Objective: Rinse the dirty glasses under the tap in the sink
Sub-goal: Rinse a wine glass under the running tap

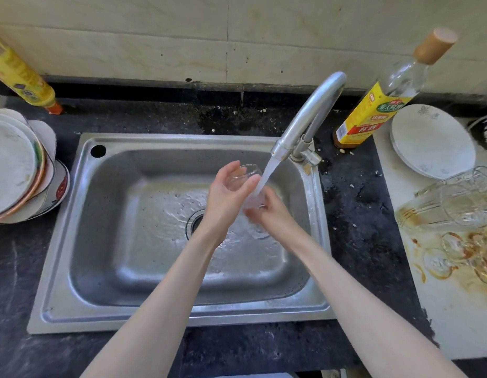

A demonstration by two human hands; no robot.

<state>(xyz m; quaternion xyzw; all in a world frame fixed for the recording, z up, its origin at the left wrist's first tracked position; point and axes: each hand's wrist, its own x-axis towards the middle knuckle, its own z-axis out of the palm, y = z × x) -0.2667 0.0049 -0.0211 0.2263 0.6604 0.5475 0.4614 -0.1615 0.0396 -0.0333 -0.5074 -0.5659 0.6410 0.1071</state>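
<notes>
— What writing can be read?

— Very little is made out. Chinese characters are printed on the yellow label of the clear bottle (378, 105), which is stood on the counter at about two o'clock from the sink (59, 309); a green oval and a red band are seen on the label, but the characters are too small to be read with confidence. A yellow bottle (21, 75) is seen at ten o'clock, and its print is blurred.

— How are the hands held?

— Both forearms are stretched over the basin. The left hand (228, 195) is raised with the palm turned inward, and its fingers and thumb are curled round a clear glass (243, 175), which is held just left of the water stream. The right hand (269, 211) is placed directly under the stream, touching the left hand; something clear seems to be held in it, but the water blurs it, so whether its fingers are closed on anything cannot be told.

— And the tap?

— The tap (307, 121) is mounted at one o'clock of the basin, and water is being run from it.

— The other glasses?

— Stained glasses (454, 203) are laid on a white board (454, 323) at three o'clock. Plates (16, 167) are stacked at nine o'clock, and a white plate (433, 140) is set beside the clear bottle.
</notes>
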